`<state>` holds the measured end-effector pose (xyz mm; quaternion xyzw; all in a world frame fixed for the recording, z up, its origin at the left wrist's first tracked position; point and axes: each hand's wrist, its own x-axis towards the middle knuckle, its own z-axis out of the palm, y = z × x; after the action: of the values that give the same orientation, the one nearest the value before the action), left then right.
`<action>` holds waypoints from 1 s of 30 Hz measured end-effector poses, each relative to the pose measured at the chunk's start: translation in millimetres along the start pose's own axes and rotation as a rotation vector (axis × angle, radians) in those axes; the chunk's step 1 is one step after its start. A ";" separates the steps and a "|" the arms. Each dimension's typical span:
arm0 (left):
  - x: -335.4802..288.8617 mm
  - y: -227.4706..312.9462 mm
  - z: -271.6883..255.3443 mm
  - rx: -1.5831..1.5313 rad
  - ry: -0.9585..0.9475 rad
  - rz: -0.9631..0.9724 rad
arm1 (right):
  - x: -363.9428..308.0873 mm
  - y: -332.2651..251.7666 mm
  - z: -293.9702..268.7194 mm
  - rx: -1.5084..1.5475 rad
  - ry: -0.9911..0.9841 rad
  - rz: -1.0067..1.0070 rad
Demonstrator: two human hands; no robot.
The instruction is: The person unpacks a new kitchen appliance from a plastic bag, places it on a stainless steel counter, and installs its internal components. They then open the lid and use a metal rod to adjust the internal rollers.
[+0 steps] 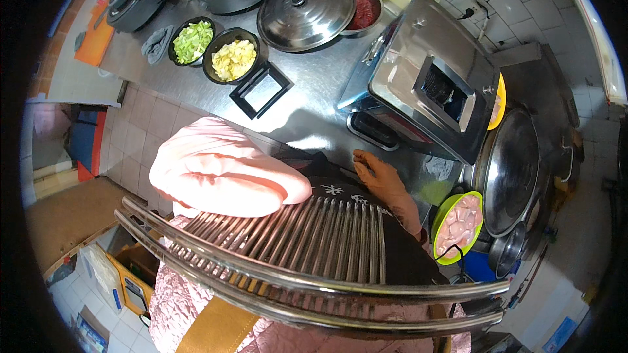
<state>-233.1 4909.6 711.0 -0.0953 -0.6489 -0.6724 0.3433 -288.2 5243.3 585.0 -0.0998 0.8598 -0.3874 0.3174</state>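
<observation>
One slatted steel rack (294,248): found large at the lower centre of the frame, close before the body. Built with many thin bars and long curved rails; perhaps kept so near to have the weight close, but could not be sure. Over its upper left edge, saw a pink left sleeve (222,167). Could not see the left hand, so could not tell any grasp.

Right of centre, found the right hand (384,186), loosely bent at the fingers, with nothing visible in it, near the lower side of a steel machine (418,46). Judged as free, not carrying.

Farther up, on the steel counter (320,91), noticed a black square frame (242,104) just below a bowl of yellow pieces (233,60). Beside these, saw chopped greens (193,40), probably grouped for easy reach. At the top, found a round lid (294,26) partly covering a pan of red food (363,10), perhaps left so for access. At lower right, saw a lime bowl (445,212) of pale meat (461,222), likely set apart from the vegetables for cleanliness.
</observation>
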 end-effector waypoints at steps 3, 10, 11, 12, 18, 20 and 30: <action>5.5 -0.9 3.4 0.023 -0.010 0.021 | -0.8 -1.6 -2.3 0.018 -0.009 -0.025; 15.9 -54.6 7.3 0.452 -0.009 -0.295 | 0.2 -2.1 -2.0 -0.008 0.011 -0.041; 15.3 -76.1 9.8 0.356 0.039 -0.439 | 0.1 -1.8 -1.8 -0.009 0.020 -0.044; 11.1 -98.8 12.9 0.259 0.085 -0.583 | -0.3 -1.3 -1.6 0.004 0.025 -0.033; -67.0 -214.7 19.7 0.047 0.258 -1.112 | -2.9 6.2 -2.5 0.008 0.034 -0.023; -100.4 -240.4 32.0 -0.245 0.439 -1.100 | -3.0 9.5 -1.6 -0.005 0.033 -0.023; -183.1 -314.2 50.1 -0.522 0.527 -1.237 | -6.4 21.4 0.1 0.004 0.053 -0.001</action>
<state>-296.3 4994.1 359.4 0.3763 -0.2977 -0.8773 0.0108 -281.6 5260.5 572.3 -0.0892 0.8671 -0.3917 0.2944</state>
